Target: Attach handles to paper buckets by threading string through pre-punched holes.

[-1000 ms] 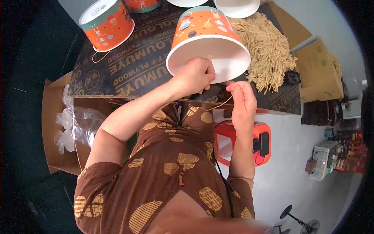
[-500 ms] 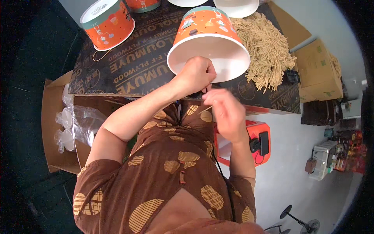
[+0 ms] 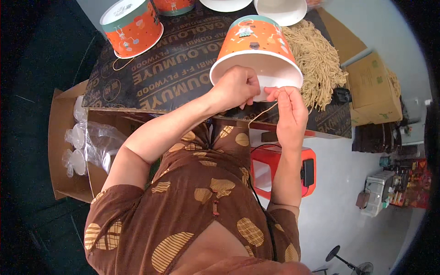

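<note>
A large orange paper bucket with a teal band lies tilted on the table, its white mouth towards me. My left hand is closed at the lower left of that mouth, its fingers curled by the rim; what they pinch is hidden. Over the right part of the rim, my right hand pinches a thin tan cord, whose loose end droops below the table edge. Right behind the bucket spreads a heap of tan cords.
Another orange bucket stands upside down at the far left, a cord loop by its rim. White containers sit at the back. A carton with clear plastic is at left, another carton at right. Below the table stands a red-orange stool.
My right hand has moved up and right, from below the rim to the bucket's mouth, with the cord. The bucket appears slightly further right and lower; my left hand stays near its rim.
</note>
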A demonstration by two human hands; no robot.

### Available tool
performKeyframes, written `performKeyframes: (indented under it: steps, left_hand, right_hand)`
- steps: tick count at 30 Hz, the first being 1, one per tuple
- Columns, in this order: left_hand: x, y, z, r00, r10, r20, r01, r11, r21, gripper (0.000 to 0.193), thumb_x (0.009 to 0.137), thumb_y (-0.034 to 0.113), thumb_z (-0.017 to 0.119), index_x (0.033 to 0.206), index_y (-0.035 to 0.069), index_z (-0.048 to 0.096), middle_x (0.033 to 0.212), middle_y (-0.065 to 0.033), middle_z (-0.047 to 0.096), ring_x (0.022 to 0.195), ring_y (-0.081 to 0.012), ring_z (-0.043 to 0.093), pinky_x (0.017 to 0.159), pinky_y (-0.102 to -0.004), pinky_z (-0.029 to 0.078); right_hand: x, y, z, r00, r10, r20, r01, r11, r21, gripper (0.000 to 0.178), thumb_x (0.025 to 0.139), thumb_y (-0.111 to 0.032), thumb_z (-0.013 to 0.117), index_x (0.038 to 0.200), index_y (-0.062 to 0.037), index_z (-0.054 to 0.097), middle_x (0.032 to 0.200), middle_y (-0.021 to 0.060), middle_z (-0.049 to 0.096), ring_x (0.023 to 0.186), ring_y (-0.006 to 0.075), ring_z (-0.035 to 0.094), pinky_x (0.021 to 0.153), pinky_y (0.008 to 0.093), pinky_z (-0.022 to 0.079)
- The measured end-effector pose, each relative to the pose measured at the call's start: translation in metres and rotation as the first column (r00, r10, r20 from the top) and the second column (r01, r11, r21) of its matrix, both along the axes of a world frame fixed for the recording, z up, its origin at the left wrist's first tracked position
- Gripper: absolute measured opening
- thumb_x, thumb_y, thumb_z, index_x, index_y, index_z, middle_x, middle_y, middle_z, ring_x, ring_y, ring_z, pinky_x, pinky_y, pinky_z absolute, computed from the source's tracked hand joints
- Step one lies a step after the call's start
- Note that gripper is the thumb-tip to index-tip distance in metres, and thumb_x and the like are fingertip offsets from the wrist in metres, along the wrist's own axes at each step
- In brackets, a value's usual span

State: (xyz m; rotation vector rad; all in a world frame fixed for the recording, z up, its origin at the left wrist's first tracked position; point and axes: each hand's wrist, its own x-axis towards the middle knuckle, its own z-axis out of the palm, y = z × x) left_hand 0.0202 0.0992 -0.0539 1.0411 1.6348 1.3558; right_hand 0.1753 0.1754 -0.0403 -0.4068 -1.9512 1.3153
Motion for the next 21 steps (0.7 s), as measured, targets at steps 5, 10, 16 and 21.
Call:
performKeyframes:
  steps: [5, 10, 16, 21]
  left_hand:
    - [0.004, 0.001, 0.004, 0.998, 0.043, 0.056, -0.04, 0.998, -0.053, 0.008, 0.085, 0.0, 0.06, 0.078, -0.002, 0.059, 0.064, -0.0048, 0.058, 0.049, -0.0091, 0.055, 0.038, -0.023, 0.044]
    - [0.011, 0.001, 0.004, 0.994, 0.101, -0.035, -0.102, 0.995, -0.018, 0.008, 0.085, -0.001, 0.06, 0.078, -0.003, 0.058, 0.064, -0.0045, 0.058, 0.052, -0.0106, 0.059, 0.041, -0.0247, 0.048]
    - [0.009, -0.002, 0.002, 0.996, 0.041, -0.078, -0.046, 0.997, -0.055, 0.008, 0.085, -0.001, 0.06, 0.077, -0.003, 0.06, 0.066, -0.0049, 0.06, 0.054, -0.0107, 0.059, 0.046, -0.026, 0.05]
    - [0.009, -0.006, 0.005, 0.986, -0.007, -0.169, -0.004, 0.998, -0.067, 0.009, 0.085, 0.001, 0.06, 0.078, -0.005, 0.061, 0.066, -0.0053, 0.061, 0.055, -0.0104, 0.059, 0.05, -0.0263, 0.05]
  right_hand:
    - [0.002, 0.002, 0.001, 0.998, 0.044, -0.04, -0.047, 0.995, -0.09, 0.021, 0.1, -0.012, 0.045, 0.089, 0.0019, 0.056, 0.085, 0.0071, 0.063, 0.082, 0.0128, 0.059, 0.078, 0.0265, 0.046]
    - [0.001, 0.001, 0.003, 0.986, 0.075, -0.151, -0.113, 0.958, -0.264, 0.02, 0.099, -0.01, 0.047, 0.088, 0.002, 0.058, 0.083, 0.0049, 0.063, 0.081, 0.0119, 0.057, 0.078, 0.025, 0.044]
    - [0.001, 0.001, 0.008, 0.991, 0.105, -0.081, -0.11, 0.991, -0.071, 0.015, 0.096, -0.007, 0.054, 0.091, 0.0038, 0.062, 0.096, 0.0049, 0.06, 0.084, 0.0094, 0.053, 0.079, 0.0223, 0.042]
    - [-0.004, -0.002, 0.005, 0.991, 0.053, -0.123, -0.081, 0.97, -0.228, 0.012, 0.092, -0.005, 0.059, 0.094, 0.0047, 0.066, 0.101, 0.0061, 0.061, 0.09, 0.0103, 0.055, 0.081, 0.0234, 0.043]
